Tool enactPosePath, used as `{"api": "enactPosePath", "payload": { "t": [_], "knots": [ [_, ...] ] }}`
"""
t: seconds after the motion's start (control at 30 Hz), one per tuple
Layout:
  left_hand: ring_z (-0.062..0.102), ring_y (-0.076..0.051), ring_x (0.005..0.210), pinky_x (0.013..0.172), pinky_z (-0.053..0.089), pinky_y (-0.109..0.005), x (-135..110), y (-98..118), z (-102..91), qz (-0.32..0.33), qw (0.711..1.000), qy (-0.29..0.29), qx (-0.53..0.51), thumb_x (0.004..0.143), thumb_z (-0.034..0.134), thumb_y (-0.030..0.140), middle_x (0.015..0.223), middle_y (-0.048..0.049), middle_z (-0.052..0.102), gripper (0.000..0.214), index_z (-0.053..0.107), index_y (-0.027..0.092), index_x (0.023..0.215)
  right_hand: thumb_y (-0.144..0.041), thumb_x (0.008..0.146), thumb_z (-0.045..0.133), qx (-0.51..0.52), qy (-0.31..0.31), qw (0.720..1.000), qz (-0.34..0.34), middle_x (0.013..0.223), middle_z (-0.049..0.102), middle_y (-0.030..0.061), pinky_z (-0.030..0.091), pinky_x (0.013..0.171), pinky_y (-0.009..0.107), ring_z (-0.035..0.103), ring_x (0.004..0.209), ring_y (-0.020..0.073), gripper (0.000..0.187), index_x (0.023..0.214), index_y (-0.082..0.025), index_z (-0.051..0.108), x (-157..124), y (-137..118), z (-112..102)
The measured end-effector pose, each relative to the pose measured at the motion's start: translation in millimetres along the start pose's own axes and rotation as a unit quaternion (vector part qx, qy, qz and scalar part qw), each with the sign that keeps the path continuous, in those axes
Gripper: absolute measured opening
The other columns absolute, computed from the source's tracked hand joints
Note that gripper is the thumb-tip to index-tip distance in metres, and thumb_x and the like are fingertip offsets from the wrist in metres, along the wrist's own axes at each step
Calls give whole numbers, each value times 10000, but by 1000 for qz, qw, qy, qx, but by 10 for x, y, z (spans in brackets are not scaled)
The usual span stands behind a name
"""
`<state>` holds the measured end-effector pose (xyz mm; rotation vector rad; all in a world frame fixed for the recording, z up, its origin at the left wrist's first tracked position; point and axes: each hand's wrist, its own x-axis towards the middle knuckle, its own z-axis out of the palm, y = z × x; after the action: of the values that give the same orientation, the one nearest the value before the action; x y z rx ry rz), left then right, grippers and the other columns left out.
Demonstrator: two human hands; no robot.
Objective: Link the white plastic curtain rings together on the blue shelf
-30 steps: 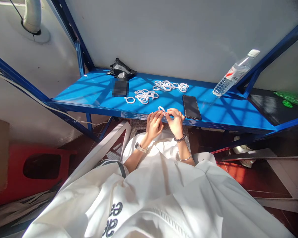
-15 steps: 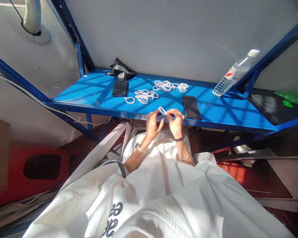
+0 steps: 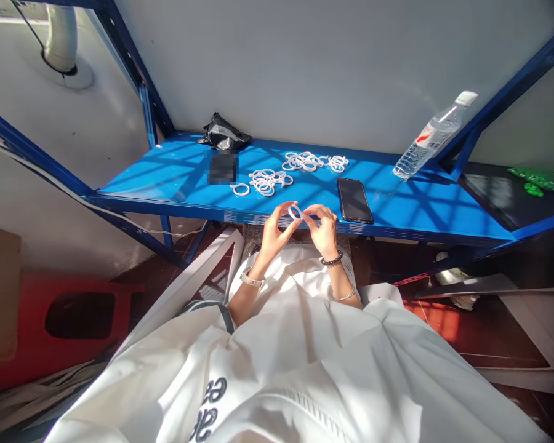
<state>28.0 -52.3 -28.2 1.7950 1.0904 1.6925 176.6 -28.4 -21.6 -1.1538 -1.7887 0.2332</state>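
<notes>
A white plastic curtain ring (image 3: 295, 211) is held up between my two hands, just before the front edge of the blue table (image 3: 161, 179). The fingertips and thumb of my left hand (image 3: 277, 234) are curled around its left side. My right hand (image 3: 323, 231) pinches its right edge between thumb and fingers. More white rings lie behind my hands: one single ring (image 3: 240, 190), a near pile (image 3: 268, 183) and a far pile (image 3: 308, 162). Any small part under the right fingertips is hidden.
Right of my hands lies a black phone (image 3: 354, 200). A clear water bottle (image 3: 427, 144) stands further right. At the back left are a crumpled black bag (image 3: 224, 132) and a blurred-out dark item (image 3: 222, 167). Blue posts (image 3: 150, 114) frame the table; a red stool (image 3: 120, 307) is low left.
The ring has turned to show its opening more and has come slightly lower and left. My left hand's thumb has closed up towards it; my right hand still pinches it.
</notes>
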Motion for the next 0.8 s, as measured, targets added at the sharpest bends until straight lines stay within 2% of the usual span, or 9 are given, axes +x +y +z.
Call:
{"api": "enactPosePath", "payload": {
  "t": [0.2, 0.37, 0.57, 0.8],
  "knots": [
    [703, -213, 1045, 895, 575, -357, -3, 49, -11, -31, 997, 47, -57, 825, 743, 429, 1172, -103, 719, 404, 598, 204, 1127, -397, 964, 546, 39, -14, 999, -4, 996, 748, 53, 429, 930, 396, 660, 999, 231, 222, 881, -242, 680, 8, -62, -35],
    [714, -207, 1004, 881, 574, -350, -18, 121, -11, -37, 990, 76, -110, 769, 800, 415, 1130, -103, 729, 425, 605, 192, 1073, -470, 927, 580, 131, -28, 991, 21, 957, 751, 55, 461, 956, 426, 674, 954, 233, 251, 905, -252, 702, 17, -81, -77],
    [701, -197, 1015, 861, 575, -336, -46, 305, -26, 8, 996, 60, -64, 791, 785, 400, 1118, -93, 710, 450, 544, 209, 1119, -574, 808, 688, 339, -18, 936, 94, 899, 727, 41, 546, 861, 398, 676, 861, 217, 321, 866, -258, 678, -14, -95, -67],
    [697, -214, 981, 878, 578, -389, -115, 451, -45, 63, 997, 42, 18, 796, 770, 423, 1022, -46, 679, 488, 500, 248, 1162, -702, 714, 693, 445, -54, 878, 169, 787, 634, 11, 549, 714, 328, 624, 746, 173, 481, 822, -246, 587, -54, -256, -106]
  ]
}}
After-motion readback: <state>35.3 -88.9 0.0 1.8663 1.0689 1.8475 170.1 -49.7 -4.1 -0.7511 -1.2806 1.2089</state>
